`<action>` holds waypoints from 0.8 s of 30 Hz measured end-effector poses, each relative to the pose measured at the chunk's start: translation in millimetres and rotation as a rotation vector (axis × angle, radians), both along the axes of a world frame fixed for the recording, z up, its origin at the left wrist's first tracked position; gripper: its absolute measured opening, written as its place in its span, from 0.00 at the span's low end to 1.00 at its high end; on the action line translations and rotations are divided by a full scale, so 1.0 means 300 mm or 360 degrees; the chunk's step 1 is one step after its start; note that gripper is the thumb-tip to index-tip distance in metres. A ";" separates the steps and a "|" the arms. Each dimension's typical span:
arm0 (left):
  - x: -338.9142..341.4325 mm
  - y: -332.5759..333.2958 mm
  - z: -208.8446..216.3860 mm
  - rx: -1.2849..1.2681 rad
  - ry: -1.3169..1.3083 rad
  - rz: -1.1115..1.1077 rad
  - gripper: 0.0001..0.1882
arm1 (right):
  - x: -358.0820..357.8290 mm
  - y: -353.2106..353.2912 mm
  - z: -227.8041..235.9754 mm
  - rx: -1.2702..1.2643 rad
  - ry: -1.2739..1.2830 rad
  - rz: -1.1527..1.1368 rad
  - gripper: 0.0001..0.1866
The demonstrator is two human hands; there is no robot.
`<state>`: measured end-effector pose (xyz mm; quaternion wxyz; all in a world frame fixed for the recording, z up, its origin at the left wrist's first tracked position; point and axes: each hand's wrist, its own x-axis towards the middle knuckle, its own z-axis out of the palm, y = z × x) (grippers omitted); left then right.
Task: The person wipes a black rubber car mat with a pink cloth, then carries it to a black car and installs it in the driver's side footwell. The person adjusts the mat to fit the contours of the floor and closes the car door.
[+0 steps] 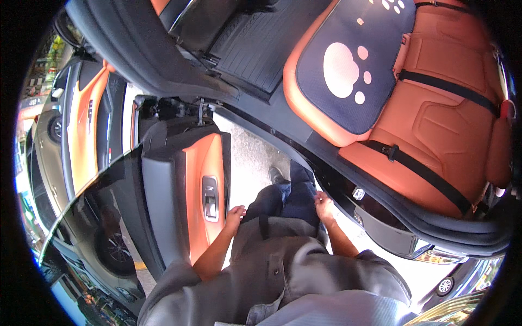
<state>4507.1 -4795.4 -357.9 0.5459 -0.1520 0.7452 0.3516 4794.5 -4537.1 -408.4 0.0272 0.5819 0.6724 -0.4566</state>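
I stand between an opened rear car door and the car's back seat. My left hand [234,217] hangs near the orange door panel [199,155], beside its window switch [210,198], without touching it. Its fingers are loosely bent, and I see nothing held in them. On the other side, my right hand [324,206] hangs by my thigh, close to the door sill. Its fingers are slightly bent and apart, with nothing visible in them. The orange back seat [446,108] carries a dark seat mat [326,38] with pale paw prints.
Black seat belts [429,176] lie across the seat. A ribbed black floor mat [253,41] covers the footwell. The door latch striker [358,193] sticks out from the door frame at right. Beyond the door glass stand other parked cars [49,157].
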 end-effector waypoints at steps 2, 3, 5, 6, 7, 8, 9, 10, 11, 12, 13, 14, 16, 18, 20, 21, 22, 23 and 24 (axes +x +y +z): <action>-0.004 -0.013 0.003 0.0005 0.0015 -0.0010 0.19 | 0.034 0.007 -0.003 0.0008 0.0023 -0.0065 0.17; -0.005 -0.020 0.004 -0.0004 0.0028 -0.0013 0.18 | 0.049 0.009 -0.007 -0.0032 0.0017 -0.0137 0.17; -0.011 -0.031 0.009 -0.0017 0.0053 -0.0018 0.19 | 0.076 0.005 -0.007 -0.0124 0.0037 -0.0238 0.18; -0.013 -0.037 0.013 0.0019 0.0081 -0.0030 0.19 | 0.085 0.001 -0.007 -0.0093 0.0073 -0.0203 0.18; -0.015 -0.040 0.014 0.0032 0.0101 -0.0044 0.19 | 0.095 -0.001 -0.005 -0.0146 0.0004 -0.0249 0.18; -0.016 -0.046 0.016 0.0064 0.0127 -0.0058 0.19 | 0.100 -0.006 -0.003 -0.0191 0.0064 -0.0289 0.18; -0.015 -0.049 0.018 0.0093 0.0152 -0.0073 0.19 | 0.107 -0.007 0.002 -0.0330 0.0018 -0.0410 0.18; -0.013 -0.052 0.020 0.0099 0.0156 -0.0053 0.19 | 0.112 -0.012 0.007 -0.0360 0.0035 -0.0462 0.17; -0.010 -0.053 0.022 0.0061 0.0164 -0.0053 0.19 | 0.119 -0.014 0.014 -0.0389 0.0114 -0.0475 0.17; -0.006 -0.053 0.024 0.0080 0.0189 -0.0050 0.19 | 0.127 -0.017 0.021 -0.0428 0.0094 -0.0523 0.16; -0.002 -0.052 0.027 0.0018 0.0198 -0.0055 0.19 | 0.136 -0.019 0.028 -0.0465 0.0074 -0.0573 0.16; 0.003 -0.050 0.031 0.0032 0.0232 -0.0032 0.19 | 0.147 -0.021 0.034 -0.0477 0.0086 -0.0609 0.16; 0.009 -0.039 0.037 0.0022 0.0269 -0.0026 0.19 | 0.174 -0.022 0.039 -0.0567 0.0058 -0.0747 0.16; 0.012 -0.023 0.047 0.0025 0.0290 -0.0018 0.19 | 0.208 -0.020 0.036 -0.0556 0.0065 -0.0745 0.17; 0.012 -0.006 0.062 0.0044 0.0301 0.0000 0.19 | 0.243 -0.015 0.029 -0.0583 0.0015 -0.0860 0.17; 0.011 0.002 0.071 0.0052 0.0305 0.0009 0.19 | 0.259 -0.011 0.024 -0.0533 0.0085 -0.0836 0.17; 0.008 0.011 0.079 -0.0002 0.0294 0.0012 0.19 | 0.273 -0.007 0.021 -0.0538 0.0096 -0.0879 0.17; 0.007 0.014 0.088 0.0083 0.0315 0.0041 0.18 | 0.284 -0.003 0.018 -0.0578 0.0040 -0.0982 0.17; 0.003 0.019 0.094 0.0106 0.0322 0.0067 0.18 | 0.290 0.003 0.017 -0.0537 0.0017 -0.0961 0.16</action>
